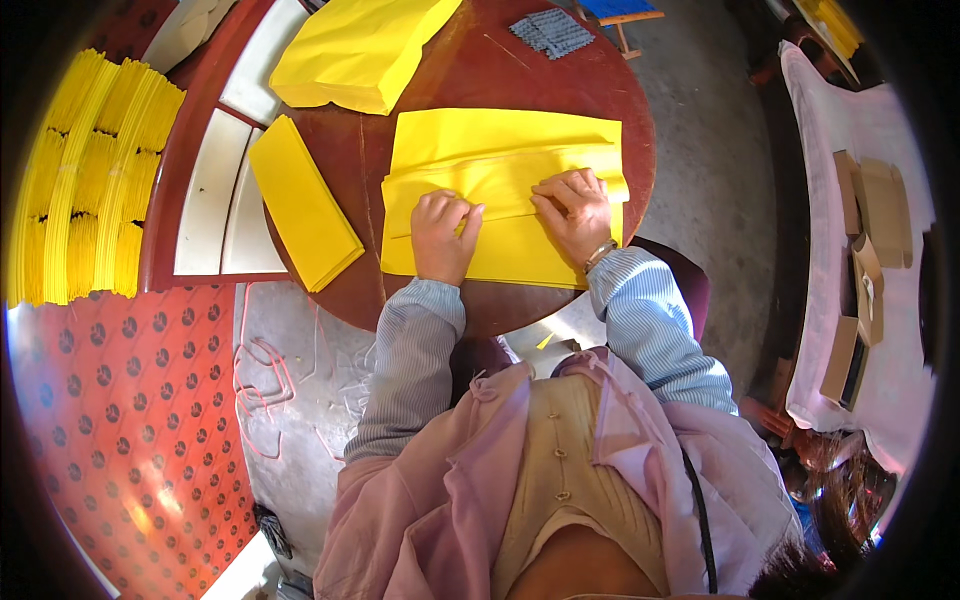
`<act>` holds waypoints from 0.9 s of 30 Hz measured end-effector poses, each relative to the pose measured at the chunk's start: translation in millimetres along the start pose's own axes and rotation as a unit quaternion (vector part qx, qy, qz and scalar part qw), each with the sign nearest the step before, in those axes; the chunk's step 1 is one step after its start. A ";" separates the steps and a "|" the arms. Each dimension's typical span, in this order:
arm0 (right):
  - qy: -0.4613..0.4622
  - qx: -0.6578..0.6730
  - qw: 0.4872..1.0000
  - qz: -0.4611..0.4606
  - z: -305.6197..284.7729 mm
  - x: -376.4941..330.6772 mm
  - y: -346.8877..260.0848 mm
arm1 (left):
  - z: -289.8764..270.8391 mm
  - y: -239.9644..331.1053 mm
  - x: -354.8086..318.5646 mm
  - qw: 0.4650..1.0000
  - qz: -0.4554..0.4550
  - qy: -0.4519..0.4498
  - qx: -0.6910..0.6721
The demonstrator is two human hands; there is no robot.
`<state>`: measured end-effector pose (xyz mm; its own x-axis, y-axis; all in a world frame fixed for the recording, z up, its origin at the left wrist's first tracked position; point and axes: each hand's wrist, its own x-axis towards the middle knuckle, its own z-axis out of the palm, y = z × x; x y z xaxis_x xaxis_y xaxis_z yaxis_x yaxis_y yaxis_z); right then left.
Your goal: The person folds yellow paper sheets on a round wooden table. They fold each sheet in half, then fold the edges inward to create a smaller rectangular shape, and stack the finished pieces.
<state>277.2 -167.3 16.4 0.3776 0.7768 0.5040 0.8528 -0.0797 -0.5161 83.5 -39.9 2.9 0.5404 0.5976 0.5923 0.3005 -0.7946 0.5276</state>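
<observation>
A wide yellow sheet (500,128), paper or cloth, lies before me on the round table with a folded band running across its middle. My left hand (443,236) rests on the left part of this band, its fingers curled and pressed on the fold. Farther right, my right hand (577,214) pinches the same fold near the sheet's right edge, thumb and fingers bent together. What sits under the fingertips is partly hidden. Left of the sheet lies a narrow folded yellow stack (305,205). A larger yellow pile (362,50) is behind it at the far edge.
The red-brown round table (520,75) carries a grey folded cloth (552,33) at the back. Tall bundles of yellow folded pieces (90,180) stand at the left. Pink cord (262,385) lies on the floor. Cardboard pieces (868,270) rest on a pink-covered surface at right.
</observation>
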 end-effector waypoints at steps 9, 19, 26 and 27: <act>-0.028 -0.098 0.995 0.019 -10.6 6.7 -12.2 | -3.4 2.1 -1.8 0.999 -0.021 0.003 0.043; -0.086 -0.027 0.995 -0.046 -1.7 8.2 -15.4 | -2.8 -4.0 4.2 0.999 0.016 0.003 0.035; -0.069 -0.040 0.997 0.016 -31.6 -7.2 -1.6 | -6.8 -7.6 -1.9 0.993 -0.038 0.017 0.108; -0.065 -0.050 0.996 0.022 -32.2 -7.7 -1.0 | -7.1 -7.4 -1.7 0.993 -0.049 0.010 0.108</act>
<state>285.0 -193.4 35.3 0.3714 0.8445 0.3859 0.8704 -0.1720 -0.4613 74.9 -34.2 2.3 0.4851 0.6730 0.5583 0.5133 -0.7360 0.4413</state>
